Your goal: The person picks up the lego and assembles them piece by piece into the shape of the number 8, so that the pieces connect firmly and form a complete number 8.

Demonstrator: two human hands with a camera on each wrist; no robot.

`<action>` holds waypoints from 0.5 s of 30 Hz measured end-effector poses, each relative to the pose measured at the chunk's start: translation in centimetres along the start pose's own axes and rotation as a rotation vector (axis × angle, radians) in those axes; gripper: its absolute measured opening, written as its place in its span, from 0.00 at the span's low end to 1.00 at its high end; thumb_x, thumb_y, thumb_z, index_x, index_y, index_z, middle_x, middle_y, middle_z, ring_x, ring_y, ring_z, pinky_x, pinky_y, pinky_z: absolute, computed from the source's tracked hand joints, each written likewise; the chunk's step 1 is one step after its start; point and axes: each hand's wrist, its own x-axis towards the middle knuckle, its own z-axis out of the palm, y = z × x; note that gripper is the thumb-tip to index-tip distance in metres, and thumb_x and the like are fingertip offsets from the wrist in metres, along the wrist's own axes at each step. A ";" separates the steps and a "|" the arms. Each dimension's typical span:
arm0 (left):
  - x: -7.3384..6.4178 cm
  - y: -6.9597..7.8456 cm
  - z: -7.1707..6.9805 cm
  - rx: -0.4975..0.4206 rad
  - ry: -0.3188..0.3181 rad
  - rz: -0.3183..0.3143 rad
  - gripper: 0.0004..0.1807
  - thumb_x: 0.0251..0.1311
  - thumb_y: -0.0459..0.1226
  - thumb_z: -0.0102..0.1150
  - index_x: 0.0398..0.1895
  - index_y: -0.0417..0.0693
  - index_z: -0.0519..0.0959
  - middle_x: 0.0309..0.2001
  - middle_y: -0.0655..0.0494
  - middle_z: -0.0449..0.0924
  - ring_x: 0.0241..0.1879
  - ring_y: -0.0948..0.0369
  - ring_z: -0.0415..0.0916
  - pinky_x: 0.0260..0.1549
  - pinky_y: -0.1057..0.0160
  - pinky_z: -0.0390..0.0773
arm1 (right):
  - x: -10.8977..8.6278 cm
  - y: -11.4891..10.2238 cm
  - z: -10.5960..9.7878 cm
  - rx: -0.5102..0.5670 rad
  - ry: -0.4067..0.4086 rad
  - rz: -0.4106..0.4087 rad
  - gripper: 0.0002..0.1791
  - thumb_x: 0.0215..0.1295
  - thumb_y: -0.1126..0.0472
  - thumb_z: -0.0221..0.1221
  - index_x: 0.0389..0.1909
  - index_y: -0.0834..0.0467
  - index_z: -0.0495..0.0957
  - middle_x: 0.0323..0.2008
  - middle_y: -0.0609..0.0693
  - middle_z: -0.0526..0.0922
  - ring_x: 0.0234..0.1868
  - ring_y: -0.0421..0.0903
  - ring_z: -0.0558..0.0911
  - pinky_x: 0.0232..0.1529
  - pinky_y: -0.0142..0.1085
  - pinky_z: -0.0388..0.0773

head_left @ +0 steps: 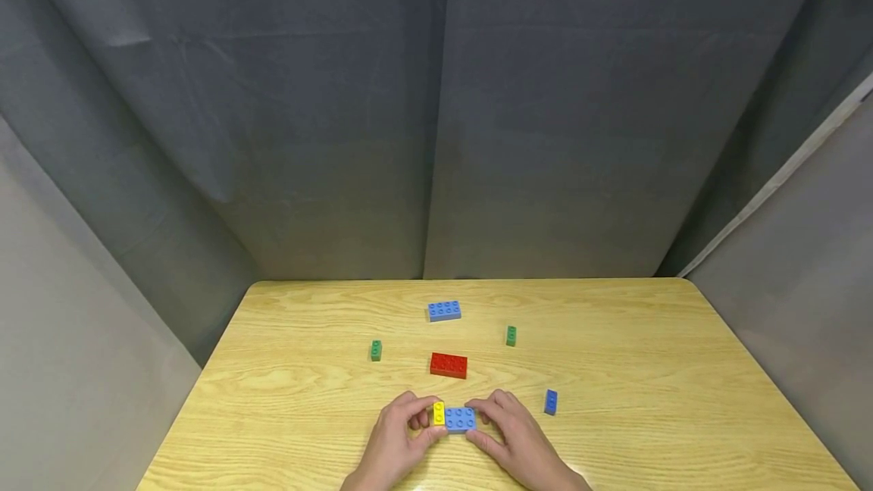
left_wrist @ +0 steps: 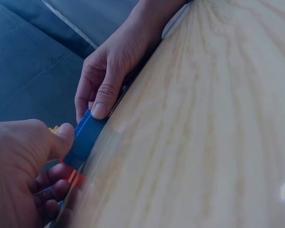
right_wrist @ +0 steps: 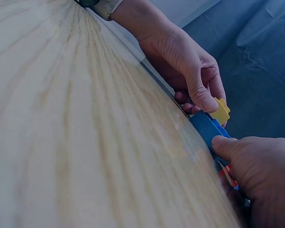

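Observation:
Low over the front of the table, my left hand [head_left: 397, 434] pinches a small yellow brick [head_left: 439, 414] between thumb and forefinger. The yellow brick is at the left end of a light blue brick [head_left: 460, 420], standing higher than its studs in the right wrist view. With thumb and forefinger, my right hand [head_left: 511, 434] grips the blue brick's right end. From the left wrist, the left thumb mostly hides the yellow brick, and the blue brick [left_wrist: 87, 137] shows its long side close to the wood.
Beyond the hands lies a red brick [head_left: 449, 365], with another light blue brick [head_left: 445, 311] farther back. Small green bricks sit at left [head_left: 376, 351] and right [head_left: 511, 336]. A small dark blue brick [head_left: 550, 401] lies right of the right hand. Grey curtains [head_left: 341, 135] hang behind the table [head_left: 286, 370].

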 end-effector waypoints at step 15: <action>0.0 0.1 0.0 -0.033 0.007 -0.035 0.25 0.56 0.43 0.79 0.56 0.47 0.87 0.31 0.62 0.73 0.32 0.67 0.69 0.32 0.69 0.73 | 0.1 0.1 0.0 -0.004 -0.003 0.013 0.22 0.72 0.42 0.63 0.60 0.49 0.83 0.36 0.33 0.70 0.36 0.33 0.66 0.35 0.28 0.68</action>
